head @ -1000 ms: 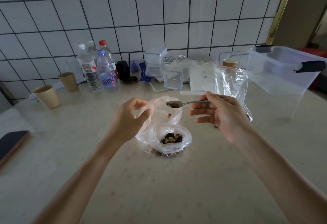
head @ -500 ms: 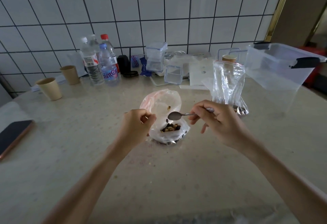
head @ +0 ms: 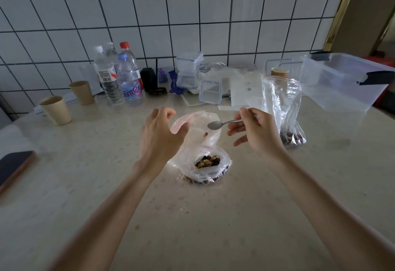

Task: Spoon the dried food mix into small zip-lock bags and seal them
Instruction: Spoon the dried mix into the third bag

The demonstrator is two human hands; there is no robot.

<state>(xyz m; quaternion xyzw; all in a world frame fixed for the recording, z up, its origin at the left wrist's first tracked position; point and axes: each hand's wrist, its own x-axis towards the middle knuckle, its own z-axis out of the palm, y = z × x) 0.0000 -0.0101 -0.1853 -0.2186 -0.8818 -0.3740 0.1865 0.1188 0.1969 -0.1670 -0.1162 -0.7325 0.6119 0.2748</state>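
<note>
Here right hand (head: 254,134) pinches spoon (head: 222,123) level.

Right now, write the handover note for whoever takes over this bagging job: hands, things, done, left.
Left hand: open, beside the small bag's mouth, holding nothing.
Right hand: grips the spoon, whose bowl looks empty, above the small bag.
Small bag: on the table, unsealed, some dried mix inside, one piece stuck higher up.
Upright zip-lock bag: to the right, open, with mix at its bottom.
Done: small bag partly filled.
Left: probably top up, seal it, fill more bags.
</note>
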